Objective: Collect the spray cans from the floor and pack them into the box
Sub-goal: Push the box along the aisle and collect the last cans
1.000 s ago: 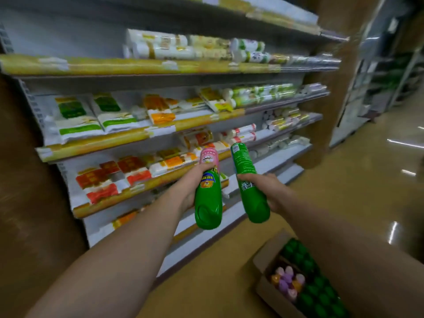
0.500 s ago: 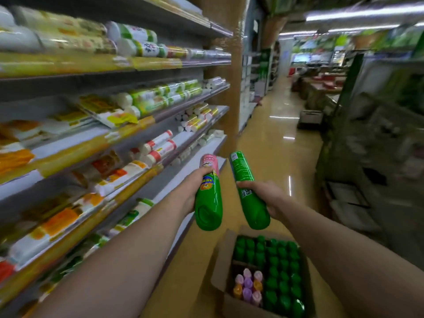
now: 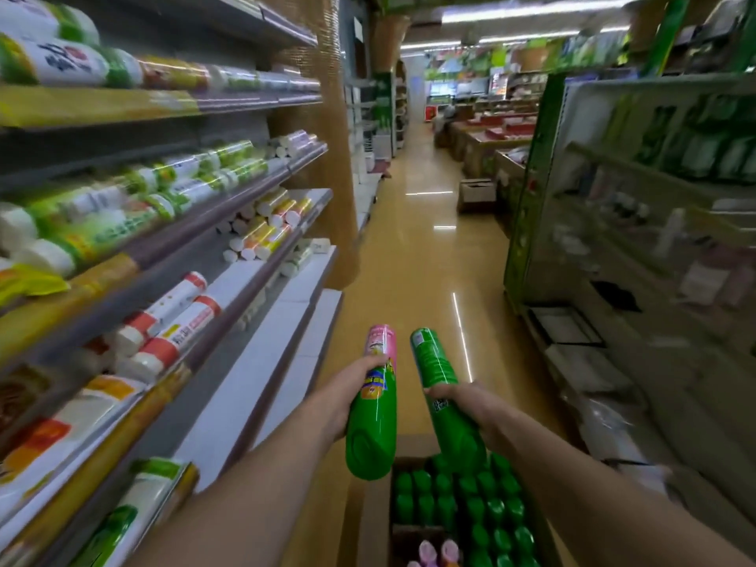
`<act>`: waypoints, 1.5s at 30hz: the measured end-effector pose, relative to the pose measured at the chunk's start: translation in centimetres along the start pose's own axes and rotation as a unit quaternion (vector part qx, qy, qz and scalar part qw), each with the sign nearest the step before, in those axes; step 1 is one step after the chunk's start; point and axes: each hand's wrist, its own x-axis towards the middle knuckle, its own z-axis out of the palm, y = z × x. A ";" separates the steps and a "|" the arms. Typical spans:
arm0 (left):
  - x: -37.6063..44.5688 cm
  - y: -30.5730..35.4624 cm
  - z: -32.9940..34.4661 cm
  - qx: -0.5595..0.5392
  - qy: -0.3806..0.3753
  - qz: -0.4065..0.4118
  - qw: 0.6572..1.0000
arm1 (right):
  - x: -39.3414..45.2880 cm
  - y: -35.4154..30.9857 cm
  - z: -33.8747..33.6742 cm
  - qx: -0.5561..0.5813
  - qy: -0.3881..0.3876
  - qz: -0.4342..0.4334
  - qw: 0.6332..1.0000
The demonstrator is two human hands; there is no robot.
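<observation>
Left hand (image 3: 347,396) clamped on glossy green-and-pink spray can (image 3: 374,407), right hand (image 3: 470,407) on plain green can (image 3: 444,399), both cap-down over cardboard box (image 3: 374,521) on floor (image 3: 413,280). Smooth green caps (image 3: 470,505) packed inside; box cut off at bottom edge, labels blurred.

The box (image 3: 370,521) is cut off below; right-hand shelves (image 3: 654,206) seem blurred.

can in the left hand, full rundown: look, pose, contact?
The green spray can with a pink end and an orange-yellow label looks like glossy metal with a smooth green plastic cap. It is held aloft, cap end down toward the camera, pink end pointing away. The left hand wraps its middle. It hangs above the open cardboard box, apart from the other can.
</observation>
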 end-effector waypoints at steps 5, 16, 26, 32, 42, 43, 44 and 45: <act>7.1 1.3 -0.3 -0.001 0.010 -0.042 0.999 | 8.3 -0.8 -1.4 -0.040 -0.025 0.045 0.998; 23.5 1.0 -1.2 0.060 -0.035 -0.180 0.981 | 22.2 -0.4 -2.7 -0.101 -0.024 0.144 0.984; 41.9 -5.0 -4.8 0.150 -0.074 -0.362 0.917 | 37.6 6.5 -0.7 -0.148 -0.010 0.266 0.953; 51.6 -9.7 -6.4 0.239 -0.113 -0.424 0.866 | 46.4 11.3 2.0 -0.236 -0.033 0.330 0.914; 60.2 -16.7 -5.9 0.288 -0.123 -0.466 0.828 | 55.8 18.7 2.6 -0.377 -0.097 0.349 0.852; 61.1 -17.7 -5.8 0.289 -0.116 -0.458 0.833 | 56.7 19.3 2.6 -0.385 -0.099 0.344 0.851; 62.2 -18.9 -5.7 0.300 -0.112 -0.455 0.831 | 57.5 19.9 2.5 -0.393 -0.099 0.334 0.851; 63.1 -20.1 -5.5 0.309 -0.116 -0.459 0.825 | 58.2 20.4 2.5 -0.398 -0.095 0.323 0.853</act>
